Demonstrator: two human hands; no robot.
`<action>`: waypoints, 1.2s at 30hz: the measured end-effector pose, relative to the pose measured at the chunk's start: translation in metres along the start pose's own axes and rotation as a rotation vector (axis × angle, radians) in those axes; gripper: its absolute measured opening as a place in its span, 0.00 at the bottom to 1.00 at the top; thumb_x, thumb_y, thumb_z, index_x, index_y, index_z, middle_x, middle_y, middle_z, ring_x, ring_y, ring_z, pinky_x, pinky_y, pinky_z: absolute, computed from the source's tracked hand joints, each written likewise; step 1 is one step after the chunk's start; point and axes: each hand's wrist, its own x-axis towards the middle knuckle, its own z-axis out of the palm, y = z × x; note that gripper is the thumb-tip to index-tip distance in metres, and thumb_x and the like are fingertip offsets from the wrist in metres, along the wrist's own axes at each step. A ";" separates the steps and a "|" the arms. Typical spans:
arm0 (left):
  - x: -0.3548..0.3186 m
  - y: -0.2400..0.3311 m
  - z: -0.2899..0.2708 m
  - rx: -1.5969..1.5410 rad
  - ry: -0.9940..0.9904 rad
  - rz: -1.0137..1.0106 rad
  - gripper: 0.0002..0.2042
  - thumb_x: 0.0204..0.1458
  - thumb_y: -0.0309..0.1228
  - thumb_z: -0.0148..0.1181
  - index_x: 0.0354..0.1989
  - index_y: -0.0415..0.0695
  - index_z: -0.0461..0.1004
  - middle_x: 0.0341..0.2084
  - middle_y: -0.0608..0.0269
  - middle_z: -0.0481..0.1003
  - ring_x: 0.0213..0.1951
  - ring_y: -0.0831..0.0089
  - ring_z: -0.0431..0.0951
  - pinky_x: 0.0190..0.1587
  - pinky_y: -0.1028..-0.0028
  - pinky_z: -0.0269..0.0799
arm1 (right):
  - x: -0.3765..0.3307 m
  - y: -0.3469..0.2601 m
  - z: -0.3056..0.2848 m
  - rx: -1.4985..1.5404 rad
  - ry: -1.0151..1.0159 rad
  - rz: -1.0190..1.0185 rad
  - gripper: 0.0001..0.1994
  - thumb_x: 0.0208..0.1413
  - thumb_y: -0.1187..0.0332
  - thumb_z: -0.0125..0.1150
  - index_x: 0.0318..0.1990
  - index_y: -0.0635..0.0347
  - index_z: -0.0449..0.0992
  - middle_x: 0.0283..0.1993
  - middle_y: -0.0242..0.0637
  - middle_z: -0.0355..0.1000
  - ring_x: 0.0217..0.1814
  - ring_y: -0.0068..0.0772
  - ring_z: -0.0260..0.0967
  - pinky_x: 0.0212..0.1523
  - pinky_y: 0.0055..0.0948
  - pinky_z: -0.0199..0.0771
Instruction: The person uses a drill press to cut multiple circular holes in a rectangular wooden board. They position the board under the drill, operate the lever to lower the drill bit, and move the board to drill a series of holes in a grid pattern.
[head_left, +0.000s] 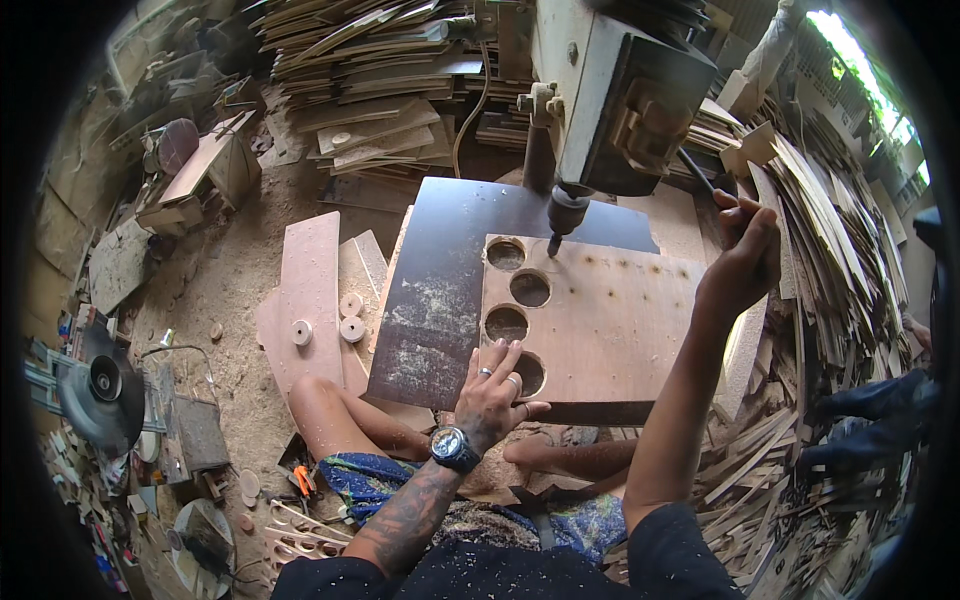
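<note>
Head view: plywood board (610,320) held flat under drill press (615,95).
Four round holes (507,323) counted beside spread left hand (492,395) fingers; lever (700,175) gripped by closed right hand (745,250).

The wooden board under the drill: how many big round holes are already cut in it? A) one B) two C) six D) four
D: the wooden board shows four round holes in a column along its left edge, the left hand lying by the lowest.

Soft, even daylight fills a sharply focused scene; overexposed glare at upper right; fisheye bending and black vignette around the rim.
</note>
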 end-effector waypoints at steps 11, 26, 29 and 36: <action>0.000 0.001 -0.001 -0.030 -0.010 -0.018 0.24 0.47 0.52 0.73 0.23 0.40 0.75 0.68 0.45 0.67 0.71 0.44 0.61 0.71 0.36 0.53 | -0.010 0.010 0.000 -0.029 0.035 -0.103 0.23 0.77 0.58 0.41 0.36 0.65 0.78 0.36 0.45 0.82 0.36 0.24 0.79 0.38 0.20 0.79; 0.000 0.002 -0.003 -0.033 -0.006 -0.019 0.25 0.47 0.52 0.73 0.24 0.40 0.74 0.68 0.44 0.67 0.71 0.44 0.62 0.70 0.35 0.54 | -0.021 0.024 0.001 0.081 0.074 -0.074 0.24 0.77 0.58 0.41 0.35 0.67 0.76 0.37 0.46 0.81 0.40 0.29 0.80 0.40 0.22 0.81; 0.000 0.001 -0.002 -0.032 -0.008 -0.020 0.25 0.46 0.52 0.73 0.24 0.40 0.73 0.68 0.44 0.67 0.71 0.44 0.62 0.70 0.35 0.54 | -0.018 0.017 0.003 0.074 0.063 -0.110 0.23 0.77 0.59 0.42 0.36 0.68 0.77 0.35 0.46 0.80 0.40 0.33 0.82 0.40 0.23 0.81; 0.000 0.001 -0.002 0.013 0.001 -0.006 0.28 0.46 0.56 0.73 0.23 0.39 0.73 0.67 0.45 0.68 0.71 0.44 0.62 0.70 0.38 0.56 | 0.038 -0.013 0.012 -0.075 0.017 -0.142 0.19 0.75 0.62 0.47 0.38 0.68 0.79 0.23 0.38 0.77 0.31 0.32 0.82 0.37 0.25 0.79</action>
